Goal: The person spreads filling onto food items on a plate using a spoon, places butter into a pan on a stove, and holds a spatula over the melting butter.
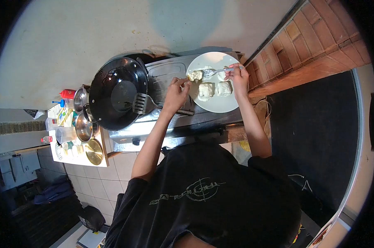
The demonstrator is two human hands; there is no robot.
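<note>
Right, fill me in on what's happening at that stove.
A person is working with both bare hands over a plate of white-coated pieces. The right hand holds a metal utensil with its end at a lumpy piece near the plate's left edge. The left hand has its fingertips by that same piece; whether they grip it is unclear. To the left sits a black wok, with a slotted spatula reaching over its rim.

To the left of the brickwork [302,49] I see a pale, lit wall [92,33] with a bluish patch [187,18]; a black surface [311,124] adjoins the brickwork, and well left are light floor tiles [116,169] and a counter [75,159].
</note>
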